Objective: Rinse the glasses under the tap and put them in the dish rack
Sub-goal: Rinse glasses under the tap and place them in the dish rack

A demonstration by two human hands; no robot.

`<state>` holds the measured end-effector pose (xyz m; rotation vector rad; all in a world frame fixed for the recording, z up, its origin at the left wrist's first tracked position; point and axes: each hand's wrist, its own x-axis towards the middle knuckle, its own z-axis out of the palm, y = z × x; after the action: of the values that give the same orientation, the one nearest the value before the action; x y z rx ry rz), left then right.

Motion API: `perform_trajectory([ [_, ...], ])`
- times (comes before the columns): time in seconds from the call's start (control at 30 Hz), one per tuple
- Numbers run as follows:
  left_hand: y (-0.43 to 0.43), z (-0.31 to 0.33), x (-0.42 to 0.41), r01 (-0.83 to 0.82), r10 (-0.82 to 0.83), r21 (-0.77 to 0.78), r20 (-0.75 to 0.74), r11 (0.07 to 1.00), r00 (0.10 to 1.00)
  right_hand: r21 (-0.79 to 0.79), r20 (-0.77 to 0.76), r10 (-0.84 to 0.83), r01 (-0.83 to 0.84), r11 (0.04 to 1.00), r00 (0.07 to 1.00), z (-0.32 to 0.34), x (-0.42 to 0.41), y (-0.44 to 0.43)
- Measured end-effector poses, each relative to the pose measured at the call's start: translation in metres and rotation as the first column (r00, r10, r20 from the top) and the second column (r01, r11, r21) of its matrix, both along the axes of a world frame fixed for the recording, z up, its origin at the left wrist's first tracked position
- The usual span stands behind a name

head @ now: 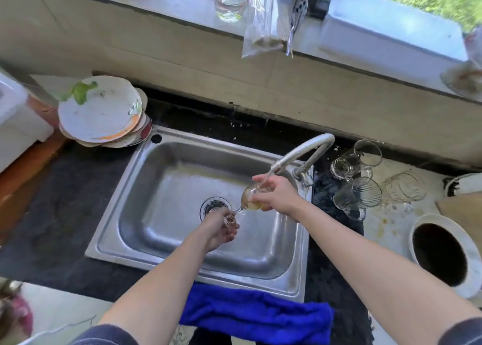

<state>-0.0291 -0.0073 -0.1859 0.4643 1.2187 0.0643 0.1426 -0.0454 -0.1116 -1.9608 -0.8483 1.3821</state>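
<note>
Head view: the right hand [276, 194] curls its fingers round the bowl of a tilted wine glass [247, 197], just beneath the tap [302, 153] stream over the sink [167, 167]; the left hand [221, 228] fingers pinch its foot.

Sink [161, 177] open at left; tap [297, 153] and glasses [354, 188] crowd the right.

The sink [156, 227] was brushed metal with a dull shine, the tap [300, 151] smooth metal. The stemmed glass [250, 198] and the right-hand glasses [357, 185] were clear, glossy glass. The near blue cloth [255, 316] looked fuzzy, the dark counter [65, 214] matt.
</note>
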Motion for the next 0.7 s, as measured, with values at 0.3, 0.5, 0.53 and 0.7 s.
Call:
perform_trajectory([
  [0.3,0.012,0.005,-0.015,-0.032,0.035,0.084,-0.039,0.996,0.999,0.038,0.047,0.141,-0.143,0.989,0.989,0.005,-0.010,0.008],
  [0.5,0.018,-0.003,-0.010,-0.229,0.219,0.126,0.085,0.965,0.972,0.026,0.076,0.004,-0.006,1.000,0.997,0.006,-0.007,0.008],
  [0.53,0.019,-0.001,-0.009,-0.222,0.213,0.118,0.089,0.968,0.973,0.031,0.077,0.000,-0.002,1.000,0.997,0.005,-0.005,0.006],
  [0.7,0.018,0.007,-0.003,-0.022,0.020,0.104,0.020,0.994,1.000,0.076,-0.001,0.062,-0.062,0.995,0.998,0.011,0.006,0.003],
])
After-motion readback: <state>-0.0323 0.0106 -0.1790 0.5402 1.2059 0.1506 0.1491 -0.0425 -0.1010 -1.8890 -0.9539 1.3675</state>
